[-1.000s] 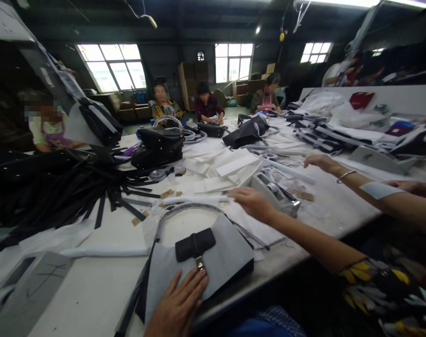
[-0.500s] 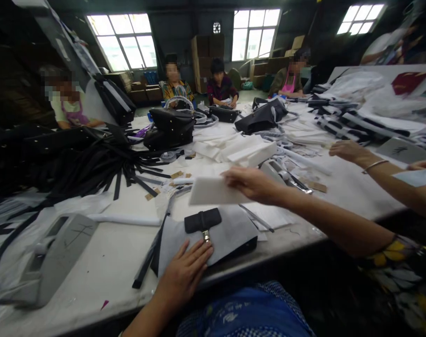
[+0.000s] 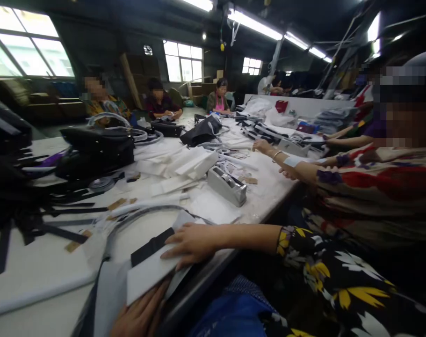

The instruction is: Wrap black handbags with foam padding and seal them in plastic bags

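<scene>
A black handbag with grey sheeting (image 3: 109,288) over it lies at the table's near edge. A thin white padding sheet (image 3: 148,278) rests on top, partly covering the bag's black closure tab (image 3: 151,246). My right hand (image 3: 195,241) lies on the sheet's right end, palm down with fingers stretched out. Along the sheet's near edge is my left hand (image 3: 140,309), its fingers straight and flat against the bag. The metal buckle seen earlier on the tab is hidden. Behind the bag arches its wrapped handle (image 3: 128,217).
A grey tape dispenser (image 3: 227,185) stands beyond my right hand. Past it lies a pile of white padding sheets (image 3: 184,164). Black bags (image 3: 97,147) and straps are at the left. A co-worker's arm (image 3: 293,164) reaches over the table at right; other people sit opposite.
My right hand has brought the white padding sheet down from the air onto the bag, over the tab. My left hand stays at the bag's near side. The view has turned right.
</scene>
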`<state>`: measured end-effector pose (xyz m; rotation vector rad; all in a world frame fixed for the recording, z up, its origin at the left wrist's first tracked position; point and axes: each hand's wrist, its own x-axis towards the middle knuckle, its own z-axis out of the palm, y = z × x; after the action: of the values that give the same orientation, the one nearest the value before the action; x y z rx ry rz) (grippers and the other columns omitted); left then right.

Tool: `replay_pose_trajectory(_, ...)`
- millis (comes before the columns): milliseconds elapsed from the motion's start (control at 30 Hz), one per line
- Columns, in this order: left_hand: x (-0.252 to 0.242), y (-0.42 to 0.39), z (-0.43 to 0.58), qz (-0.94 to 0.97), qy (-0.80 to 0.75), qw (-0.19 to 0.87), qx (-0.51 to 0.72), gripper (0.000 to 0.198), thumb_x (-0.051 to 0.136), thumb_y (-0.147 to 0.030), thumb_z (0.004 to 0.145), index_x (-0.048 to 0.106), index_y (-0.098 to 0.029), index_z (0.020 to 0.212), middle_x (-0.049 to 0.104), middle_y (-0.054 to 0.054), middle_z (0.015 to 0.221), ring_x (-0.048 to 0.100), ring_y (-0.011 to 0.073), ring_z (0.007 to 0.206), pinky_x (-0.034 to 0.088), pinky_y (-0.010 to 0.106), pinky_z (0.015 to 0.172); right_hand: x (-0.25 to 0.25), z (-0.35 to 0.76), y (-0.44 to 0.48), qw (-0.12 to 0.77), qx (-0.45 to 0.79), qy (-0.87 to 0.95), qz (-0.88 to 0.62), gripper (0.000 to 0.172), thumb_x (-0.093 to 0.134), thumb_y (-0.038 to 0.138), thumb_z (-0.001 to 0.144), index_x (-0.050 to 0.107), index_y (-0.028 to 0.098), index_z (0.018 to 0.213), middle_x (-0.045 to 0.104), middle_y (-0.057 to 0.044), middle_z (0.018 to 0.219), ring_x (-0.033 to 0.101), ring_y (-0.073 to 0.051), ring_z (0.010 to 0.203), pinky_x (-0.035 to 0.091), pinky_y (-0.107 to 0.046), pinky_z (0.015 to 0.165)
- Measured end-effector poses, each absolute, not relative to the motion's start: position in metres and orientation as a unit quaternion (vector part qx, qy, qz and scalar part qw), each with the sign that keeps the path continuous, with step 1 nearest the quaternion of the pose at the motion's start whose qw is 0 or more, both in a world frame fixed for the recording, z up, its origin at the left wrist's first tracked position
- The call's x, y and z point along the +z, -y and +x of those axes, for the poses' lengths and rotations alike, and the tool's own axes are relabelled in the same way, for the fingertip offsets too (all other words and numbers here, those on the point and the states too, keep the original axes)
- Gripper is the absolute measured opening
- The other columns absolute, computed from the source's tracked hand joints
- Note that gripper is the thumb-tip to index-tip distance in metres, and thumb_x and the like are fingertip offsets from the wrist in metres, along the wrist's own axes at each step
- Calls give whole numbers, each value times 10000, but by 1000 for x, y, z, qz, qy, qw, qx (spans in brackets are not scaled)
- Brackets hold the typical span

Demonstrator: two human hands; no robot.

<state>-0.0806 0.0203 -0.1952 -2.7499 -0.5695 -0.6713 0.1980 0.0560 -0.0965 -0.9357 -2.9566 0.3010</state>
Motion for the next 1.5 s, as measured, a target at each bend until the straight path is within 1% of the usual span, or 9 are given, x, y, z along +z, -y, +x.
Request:
replay_pose_trajectory(200,-175,0,-71,-941,286,27,-177,473,431,-185,997,431,-239,1467,555,49,1439,498,187,1349,384,423,1150,-63,185,-59,169,146,931,-290,414,499,380,1012,556,243,1399,460,-134,1495,468,-256,1337,367,-433,1103)
replay_pose_trajectory(300,-172,4,-69,-930,324,-28,-171,443,439,-193,998,470,-243,1438,572,46,1424,534,183,1315,450,384,1098,-71,177,-54,180,142,936,-268,411,509,377,1004,561,266,1396,432,-129,1516,454,-271,1332,362,-472,1102)
replay_pose_trajectory(400,-175,11,-68,-911,371,-58,-171,384,471,-250,995,552,-245,1370,692,51,1258,698,186,1060,581,302,891,-100,174,-45,138,122,948,-260,415,540,377,981,576,285,1384,452,-135,1498,454,-308,1304,375,-515,1077)
replay_pose_trajectory(533,-177,15,-67,-904,387,-77,-164,306,486,-266,987,645,-261,1249,761,33,1031,734,180,848,601,267,752,-140,174,-37,140,112,944,-276,434,531,366,980,546,289,1407,472,-114,1487,399,-305,1345,324,-547,1117)
replay_pose_trajectory(833,-173,17,-65,-919,345,-45,-185,393,458,-198,991,548,-206,1374,726,92,1158,717,196,966,601,325,852,-149,177,-38,164,104,944,-266,436,509,327,984,542,239,1410,552,-121,1388,461,-277,1246,372,-514,1088)
replay_pose_trajectory(1033,-147,37,-57,-878,328,40,-347,429,554,-73,921,557,-143,1344,727,109,1161,679,194,1096,576,315,936,-151,176,-35,181,142,933,-277,424,517,347,977,566,248,1386,565,-122,1373,500,-275,1205,400,-512,1064)
replay_pose_trajectory(1233,-156,19,-39,-888,407,49,-209,672,644,-331,905,374,-164,1497,408,198,1530,449,336,1379,522,502,1028,-150,177,-40,259,279,877,-295,323,582,283,929,688,221,1227,645,-103,1300,602,-244,1173,439,-431,1063)
replay_pose_trajectory(1400,-185,15,-36,-869,451,86,-183,726,561,-123,887,266,-190,1547,394,150,1549,449,288,1385,504,458,1060,-113,187,-54,256,427,814,-300,267,565,358,950,783,204,966,766,-46,1013,704,-201,969,536,-303,912)
replay_pose_trajectory(1500,-190,19,-36,-863,464,104,-172,825,464,32,791,274,-247,1544,362,107,1573,418,261,1408,490,454,1073,-95,203,-83,236,379,811,-379,292,563,407,948,782,214,962,778,-27,943,723,-201,878,553,-293,846)
